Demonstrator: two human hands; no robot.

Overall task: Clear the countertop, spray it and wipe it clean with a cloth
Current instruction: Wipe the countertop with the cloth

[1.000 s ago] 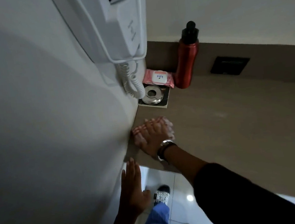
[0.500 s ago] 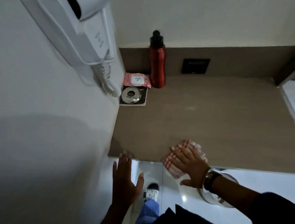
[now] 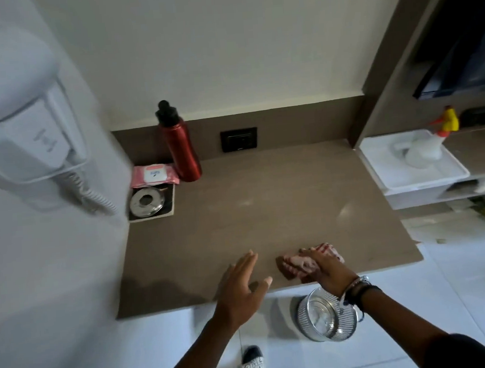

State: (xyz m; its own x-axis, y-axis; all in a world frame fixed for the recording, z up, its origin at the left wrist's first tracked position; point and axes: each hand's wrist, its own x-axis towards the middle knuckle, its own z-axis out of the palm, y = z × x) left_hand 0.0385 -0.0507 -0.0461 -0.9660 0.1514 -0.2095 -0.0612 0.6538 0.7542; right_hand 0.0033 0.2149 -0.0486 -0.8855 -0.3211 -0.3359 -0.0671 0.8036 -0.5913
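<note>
A pale corner room around us, with brown fittings and a glossy floor.

Ahead of our hands we face a plain cream wall (image 3: 224, 45) rising above a low brown upstand (image 3: 303, 124) that carries a dark socket plate (image 3: 239, 139). To the left of our hands a white wall (image 3: 40, 287) holds a white wall-mounted hair dryer (image 3: 18, 114) with a coiled cord (image 3: 91, 193). Up and to the right of our hands stands a brown shelving unit (image 3: 383, 65), a dark opening in its upper part and a white tray (image 3: 413, 161) on a shelf. Below our hands lies a white tiled floor (image 3: 460, 277), bright with a patch of reflected light, a ribbed metal bin (image 3: 327, 319) standing on it.
</note>
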